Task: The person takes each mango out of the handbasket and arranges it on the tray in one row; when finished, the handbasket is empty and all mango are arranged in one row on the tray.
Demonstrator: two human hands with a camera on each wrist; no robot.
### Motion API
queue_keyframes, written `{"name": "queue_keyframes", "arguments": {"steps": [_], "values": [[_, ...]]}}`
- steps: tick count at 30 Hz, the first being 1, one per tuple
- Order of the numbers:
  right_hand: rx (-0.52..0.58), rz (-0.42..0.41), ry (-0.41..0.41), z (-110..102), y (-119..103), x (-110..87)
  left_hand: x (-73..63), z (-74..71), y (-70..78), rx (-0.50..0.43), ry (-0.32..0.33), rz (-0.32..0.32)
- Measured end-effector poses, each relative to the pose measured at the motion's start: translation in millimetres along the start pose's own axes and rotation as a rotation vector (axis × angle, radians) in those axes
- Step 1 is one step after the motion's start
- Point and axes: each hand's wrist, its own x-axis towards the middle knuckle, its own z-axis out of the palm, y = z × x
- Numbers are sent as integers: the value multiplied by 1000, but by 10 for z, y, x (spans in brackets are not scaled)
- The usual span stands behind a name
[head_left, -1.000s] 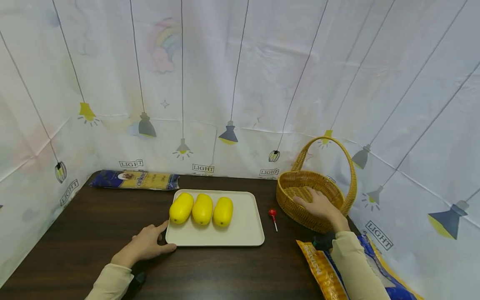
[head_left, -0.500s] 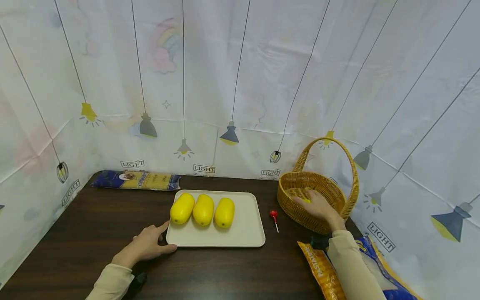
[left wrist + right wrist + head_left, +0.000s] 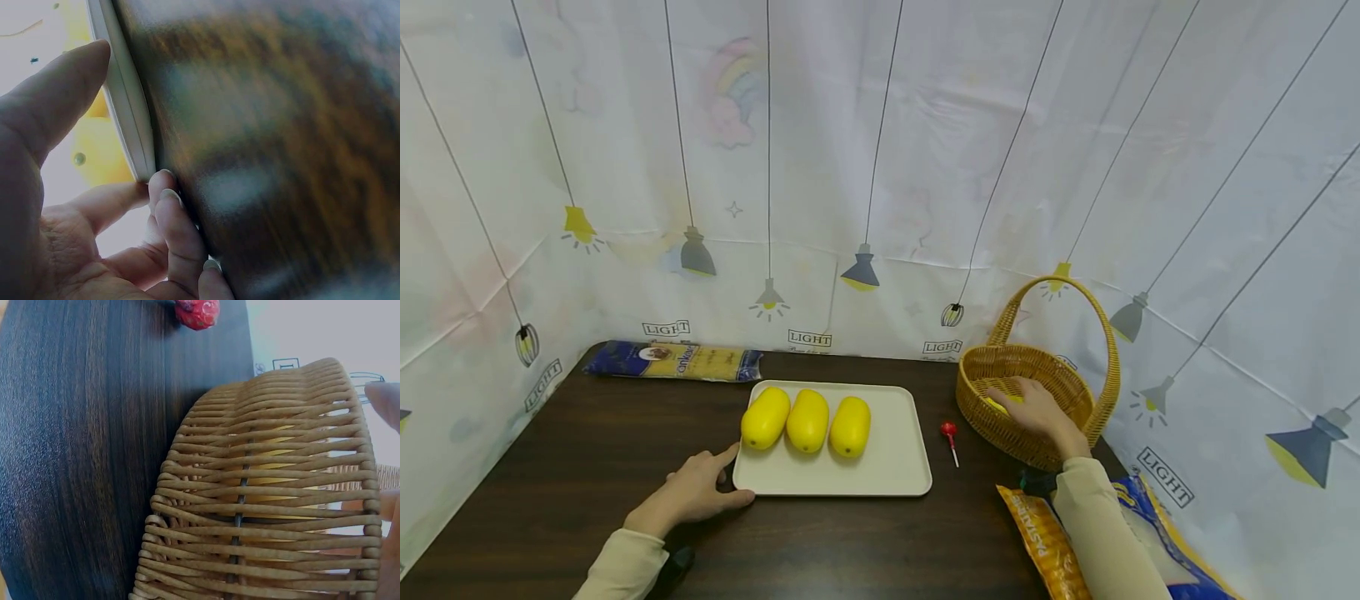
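Observation:
My left hand (image 3: 694, 490) holds the near left corner of a cream tray (image 3: 891, 450). Thumb and index finger touch its edges there; in the left wrist view the other fingers are curled against the table. Three smooth yellow oval fruits (image 3: 807, 421) lie side by side on the tray's left part. Inside a woven basket (image 3: 977, 367) with a tall handle, my right hand (image 3: 1037, 412) grips another yellow fruit (image 3: 997, 405), mostly covered by the hand. In the right wrist view the basket's weave (image 3: 281, 506) screens that fruit and most of the fingers.
A red lollipop (image 3: 949, 429) lies between tray and basket. Behind the tray's left side is a blue and yellow spaghetti packet (image 3: 677, 361). Orange and blue pasta bags (image 3: 1045, 537) lie under my right forearm. A printed curtain (image 3: 880, 167) hangs behind the dark table (image 3: 850, 550).
More yellow has come into sight beside my right thumb in the basket, and the hand has shifted slightly. My left hand stays at the tray's corner. The whole view has drifted a little.

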Motion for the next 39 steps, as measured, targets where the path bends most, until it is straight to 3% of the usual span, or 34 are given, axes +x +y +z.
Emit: {"name": "queue_keyframes", "arguments": {"steps": [11,39], "values": [[-5,66,-58,20,106,47,-18,0,19,-4,13,5],[-58,57,-116,103,244,215,-12,4,7,2,13,-2]]}}
